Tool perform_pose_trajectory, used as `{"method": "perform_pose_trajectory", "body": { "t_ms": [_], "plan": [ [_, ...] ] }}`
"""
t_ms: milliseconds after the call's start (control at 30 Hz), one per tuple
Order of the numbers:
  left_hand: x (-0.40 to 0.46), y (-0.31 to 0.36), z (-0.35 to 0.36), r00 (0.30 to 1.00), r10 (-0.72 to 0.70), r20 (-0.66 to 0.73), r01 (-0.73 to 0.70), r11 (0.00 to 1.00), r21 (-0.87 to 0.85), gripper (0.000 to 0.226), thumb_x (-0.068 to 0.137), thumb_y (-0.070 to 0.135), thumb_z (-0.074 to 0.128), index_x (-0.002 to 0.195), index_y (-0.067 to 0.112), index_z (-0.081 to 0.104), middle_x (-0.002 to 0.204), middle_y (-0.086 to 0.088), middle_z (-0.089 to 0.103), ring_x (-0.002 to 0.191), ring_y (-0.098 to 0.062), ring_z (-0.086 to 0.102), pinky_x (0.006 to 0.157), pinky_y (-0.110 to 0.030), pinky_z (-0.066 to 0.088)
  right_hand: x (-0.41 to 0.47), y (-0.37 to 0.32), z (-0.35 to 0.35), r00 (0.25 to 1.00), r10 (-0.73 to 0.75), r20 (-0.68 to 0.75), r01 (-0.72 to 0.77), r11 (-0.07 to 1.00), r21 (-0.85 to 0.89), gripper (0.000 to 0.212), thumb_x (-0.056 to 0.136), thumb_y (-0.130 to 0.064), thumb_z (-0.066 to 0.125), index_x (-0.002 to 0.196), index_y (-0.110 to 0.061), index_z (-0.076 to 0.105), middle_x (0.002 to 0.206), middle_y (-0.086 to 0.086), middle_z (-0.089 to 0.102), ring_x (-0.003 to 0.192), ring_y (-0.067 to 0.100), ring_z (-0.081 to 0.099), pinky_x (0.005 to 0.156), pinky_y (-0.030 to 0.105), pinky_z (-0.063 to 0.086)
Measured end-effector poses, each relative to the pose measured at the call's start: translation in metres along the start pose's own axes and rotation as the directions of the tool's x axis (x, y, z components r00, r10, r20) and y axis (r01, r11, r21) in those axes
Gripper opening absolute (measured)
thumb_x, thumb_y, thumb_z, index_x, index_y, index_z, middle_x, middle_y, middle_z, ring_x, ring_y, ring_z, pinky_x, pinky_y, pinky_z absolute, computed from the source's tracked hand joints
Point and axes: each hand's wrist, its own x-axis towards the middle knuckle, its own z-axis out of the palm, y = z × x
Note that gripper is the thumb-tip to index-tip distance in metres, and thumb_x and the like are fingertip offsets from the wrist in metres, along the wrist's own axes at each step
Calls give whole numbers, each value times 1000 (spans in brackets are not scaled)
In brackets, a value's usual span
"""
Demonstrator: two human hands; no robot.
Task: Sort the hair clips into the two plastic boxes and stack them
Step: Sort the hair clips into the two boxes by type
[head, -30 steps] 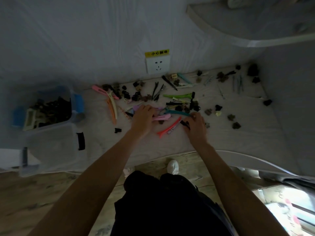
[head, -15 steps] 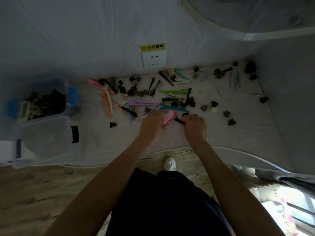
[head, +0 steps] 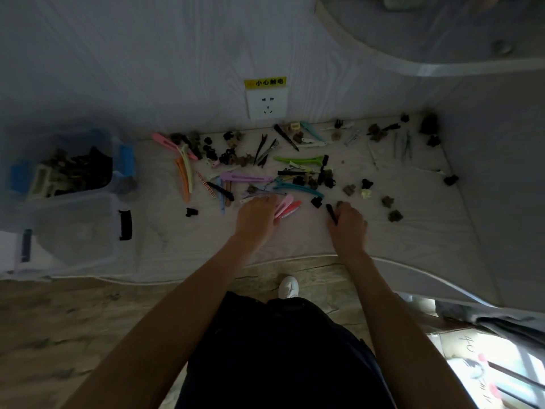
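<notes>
Dim overall, bluish-grey cast – brightest at the near right corner, where daylight [head: 501, 376] glares to white. Soft and noisy throughout; fine detail of the clips [head: 295, 172] lost. Strong wide-angle bending at the edges – table [head: 413, 231] rim curved. Left boxes [head: 73, 202] murky, faint shadows only.

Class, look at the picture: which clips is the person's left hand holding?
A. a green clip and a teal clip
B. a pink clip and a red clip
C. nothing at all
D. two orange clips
B: the left hand grips a pink clip and a red clip that stick out past its fingers, above the white surface.
</notes>
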Motion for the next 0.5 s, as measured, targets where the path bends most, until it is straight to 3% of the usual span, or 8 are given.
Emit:
{"method": "perform_pose_trajectory", "body": {
  "t_ms": [200, 333, 500],
  "plan": [
    [-5, -1, 4, 999, 49, -10, -48, 996, 77, 36, 86, 24, 58, 118, 11, 49, 115, -10, 59, 104, -27, 56, 84, -36, 44, -1, 8, -8, 998, 5, -63, -12, 993, -115, 25, 87, -22, 58, 104, -6, 50, 106, 17, 56, 98, 33, 55, 72, 37, 45],
    [-6, -1, 2, 998, 68, 13, -69, 990, 119, 38, 84, 20, 60, 119, 7, 49, 114, -14, 59, 106, -31, 55, 86, -38, 43, -2, 11, -6, 997, 21, -73, -29, 994, -102, 20, 88, -21, 58, 98, -7, 50, 100, 15, 63, 93, 32, 60, 70, 36, 45],
    [-8, 1, 3, 983, 185, 4, -179, 948, 262, 37, 48, 15, 85, 80, 9, 65, 75, -9, 65, 70, -25, 64, 59, -29, 51, 1, 6, 1, 998, 31, -47, -34, 998, -52, 20, 90, -11, 47, 107, -3, 53, 108, 19, 60, 100, 34, 56, 77, 39, 46]
  ]
}}
